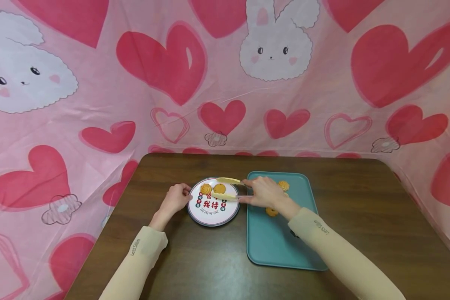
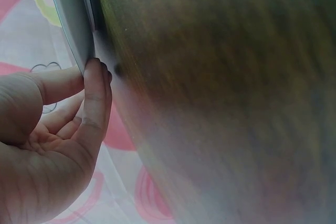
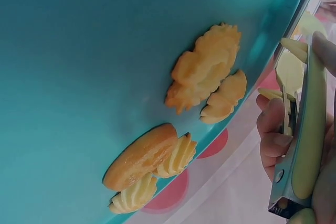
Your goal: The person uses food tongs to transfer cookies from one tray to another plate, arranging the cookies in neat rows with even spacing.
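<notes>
In the head view my left hand [image 1: 175, 199] pinches the left rim of a white plate [image 1: 212, 217] printed with red characters. The left wrist view shows thumb and fingers on either side of the plate's edge. My right hand [image 1: 265, 191] grips yellow tongs [image 1: 228, 196] that reach over the plate from the right. Their parted tips lie on either side of a round cookie [image 1: 219, 188]. To its left sits a swirled cookie [image 1: 206, 189]. In the right wrist view, fingers and thumb wrap the tongs' yellow-and-metal handle [image 3: 310, 145].
A teal tray [image 1: 273, 246] lies right of the plate, partly under my right forearm. Several pastries are on it, among them a smooth oval one [image 3: 142, 157] and a ruffled one [image 3: 206, 67]. Beyond the wooden table [image 1: 195, 258] hangs a pink heart-patterned cloth [image 1: 135, 96].
</notes>
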### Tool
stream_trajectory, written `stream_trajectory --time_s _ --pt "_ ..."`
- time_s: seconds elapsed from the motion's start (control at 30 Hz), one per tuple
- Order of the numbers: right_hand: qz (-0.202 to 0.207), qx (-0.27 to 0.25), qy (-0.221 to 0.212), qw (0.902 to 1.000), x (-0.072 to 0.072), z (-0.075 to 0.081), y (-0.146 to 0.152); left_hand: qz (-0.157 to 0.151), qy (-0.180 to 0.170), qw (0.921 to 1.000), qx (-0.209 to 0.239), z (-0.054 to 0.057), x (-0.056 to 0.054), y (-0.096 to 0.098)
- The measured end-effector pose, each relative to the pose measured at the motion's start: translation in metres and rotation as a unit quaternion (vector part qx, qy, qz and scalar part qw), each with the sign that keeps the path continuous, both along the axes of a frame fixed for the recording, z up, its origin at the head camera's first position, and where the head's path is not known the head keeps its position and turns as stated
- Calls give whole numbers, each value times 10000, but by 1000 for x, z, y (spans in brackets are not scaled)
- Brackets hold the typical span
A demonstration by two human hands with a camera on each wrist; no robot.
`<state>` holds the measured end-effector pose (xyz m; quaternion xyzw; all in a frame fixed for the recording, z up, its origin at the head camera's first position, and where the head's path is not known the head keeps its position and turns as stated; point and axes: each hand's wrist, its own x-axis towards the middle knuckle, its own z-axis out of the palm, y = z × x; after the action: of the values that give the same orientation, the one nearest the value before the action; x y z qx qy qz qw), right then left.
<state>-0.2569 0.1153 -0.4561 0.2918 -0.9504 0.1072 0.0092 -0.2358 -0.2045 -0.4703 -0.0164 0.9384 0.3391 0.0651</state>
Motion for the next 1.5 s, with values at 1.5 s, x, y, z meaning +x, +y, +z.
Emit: stream_trajectory --time_s 1.5 --pt "-879 -861 -34 9924 8 15 128 3 74 9999 74 -3 1 -1"
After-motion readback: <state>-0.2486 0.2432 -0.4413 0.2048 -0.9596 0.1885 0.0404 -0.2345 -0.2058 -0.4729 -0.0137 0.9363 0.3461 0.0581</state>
